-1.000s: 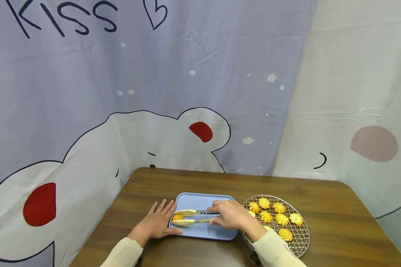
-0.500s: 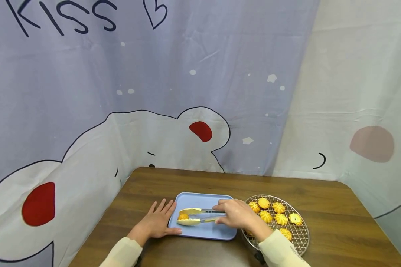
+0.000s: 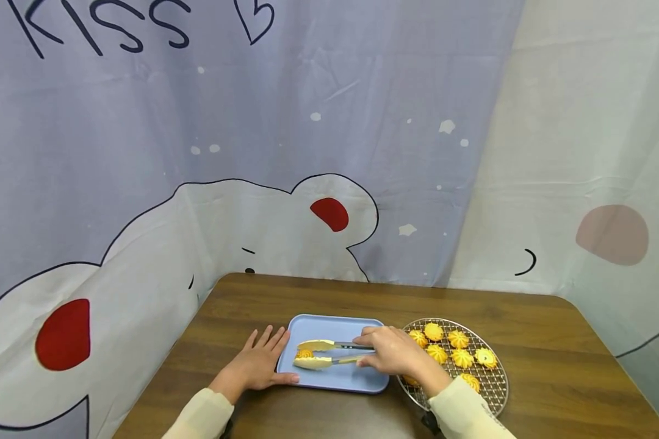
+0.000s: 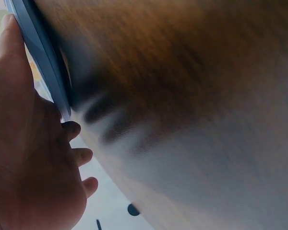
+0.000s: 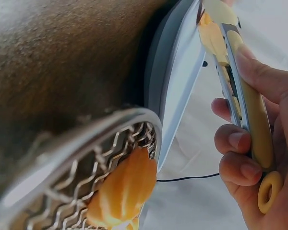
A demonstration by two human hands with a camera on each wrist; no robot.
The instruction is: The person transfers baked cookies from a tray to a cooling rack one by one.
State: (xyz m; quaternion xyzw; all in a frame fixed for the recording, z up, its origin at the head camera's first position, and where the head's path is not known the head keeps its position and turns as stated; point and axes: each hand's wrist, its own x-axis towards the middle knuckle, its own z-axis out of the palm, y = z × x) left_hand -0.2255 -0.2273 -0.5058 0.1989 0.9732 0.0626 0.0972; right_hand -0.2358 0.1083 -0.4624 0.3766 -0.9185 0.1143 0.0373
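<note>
My right hand (image 3: 391, 350) grips a pair of yellow-tipped tongs (image 3: 320, 363) over the light blue tray (image 3: 340, 383). Between the tong tips is a golden swirl cookie (image 3: 305, 353). Whether it is lifted or rests on the tray, I cannot tell. In the right wrist view, the thumb and curled fingers wrap the yellow handle of the tongs (image 5: 252, 103), whose end ring hangs out by the palm. My left hand (image 3: 256, 364) lies at the tray's left edge with fingers spread and straight. Its thumb touches the near left corner, seen also in the left wrist view against the tray rim (image 4: 43, 52).
A round wire rack (image 3: 493, 390) stands right of the tray, with several piped cookies (image 3: 462, 358) on it. My right forearm passes over its left part. Both stand on a brown wooden table (image 3: 549, 341). A printed curtain (image 3: 417, 152) hangs behind.
The tongs have shifted right along the tray with the cookie between their tips, and the cookie's swirled face now shows. My left hand has stayed at the tray's edge.
</note>
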